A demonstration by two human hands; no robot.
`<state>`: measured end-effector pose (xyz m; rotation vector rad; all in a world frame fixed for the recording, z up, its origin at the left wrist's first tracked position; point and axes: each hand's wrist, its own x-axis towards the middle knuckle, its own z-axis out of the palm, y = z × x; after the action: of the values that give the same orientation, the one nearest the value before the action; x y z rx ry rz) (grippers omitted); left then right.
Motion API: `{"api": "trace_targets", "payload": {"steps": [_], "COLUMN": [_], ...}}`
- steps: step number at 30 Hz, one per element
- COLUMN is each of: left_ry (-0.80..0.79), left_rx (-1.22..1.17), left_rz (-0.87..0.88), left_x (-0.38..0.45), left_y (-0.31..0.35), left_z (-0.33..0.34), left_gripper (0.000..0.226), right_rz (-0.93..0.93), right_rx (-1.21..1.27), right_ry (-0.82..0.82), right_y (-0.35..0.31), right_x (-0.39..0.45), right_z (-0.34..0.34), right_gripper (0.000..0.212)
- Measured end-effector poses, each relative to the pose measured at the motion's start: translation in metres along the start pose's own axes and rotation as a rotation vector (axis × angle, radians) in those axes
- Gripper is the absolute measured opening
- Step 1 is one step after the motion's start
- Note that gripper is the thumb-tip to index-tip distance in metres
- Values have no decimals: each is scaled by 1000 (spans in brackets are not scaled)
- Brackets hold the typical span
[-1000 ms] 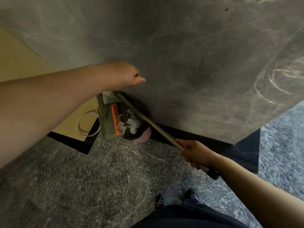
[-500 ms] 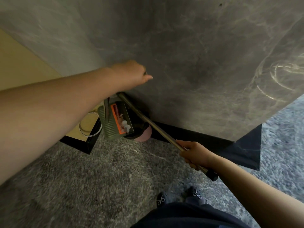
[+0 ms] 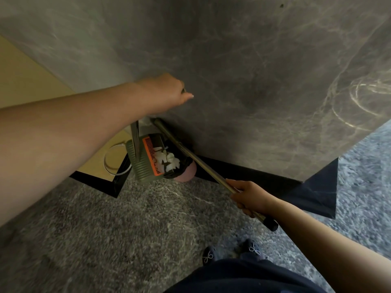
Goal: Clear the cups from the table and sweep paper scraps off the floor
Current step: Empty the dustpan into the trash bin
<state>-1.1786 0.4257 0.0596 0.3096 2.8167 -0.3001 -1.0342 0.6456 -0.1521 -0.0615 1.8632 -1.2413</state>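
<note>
Grey marble counter (image 3: 232, 70) fills the upper frame, seen from above; its near edge runs down toward the right; speckled grey floor (image 3: 127, 229) below it. Left hand (image 3: 167, 93) reaches out over the counter's near-left edge, fingers curled round the top of a thin handle, mostly hidden by the hand; that handle (image 3: 135, 140) drops to a green ribbed dustpan (image 3: 139, 163) with an orange comb strip, tilted up at the counter's base. White paper scraps (image 3: 168, 160) sit bunched at the dustpan's mouth, over a black-lined pink bin (image 3: 187, 171) tucked against the dark base strip of the counter; cannot tell whether the scraps lie in the pan or already in the bin liner. Right hand (image 3: 250, 197) grips a long metal broom pole (image 3: 190, 153) near its black end cap, fingers wrapped round it; the pole slants up-left, passing over the bin, its far end under the left wrist. Clear ring-shaped thing (image 3: 114, 159) lies on the tan floor panel just left of the dustpan. Two dark shoes (image 3: 230, 251) with small bows at bottom centre, above dark trousers.
</note>
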Motion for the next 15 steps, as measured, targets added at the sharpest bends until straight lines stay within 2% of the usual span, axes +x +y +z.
{"api": "trace_targets", "payload": {"steps": [5, 12, 15], "left_ry": [-45, -59, -78], "left_rx": [50, 50, 65], "left_rz": [36, -16, 32], "left_x": [10, 11, 17], "left_y": [19, 15, 24], "left_z": [0, -1, 0], "left_gripper": [52, 52, 52], "right_rz": [-9, -13, -12], "right_rx": [25, 13, 14], "right_ry": [13, 7, 3], "right_y": [-1, -2, -5], "right_x": [2, 3, 3], "right_z": [4, 1, 1], "right_gripper": [61, 60, 61]}}
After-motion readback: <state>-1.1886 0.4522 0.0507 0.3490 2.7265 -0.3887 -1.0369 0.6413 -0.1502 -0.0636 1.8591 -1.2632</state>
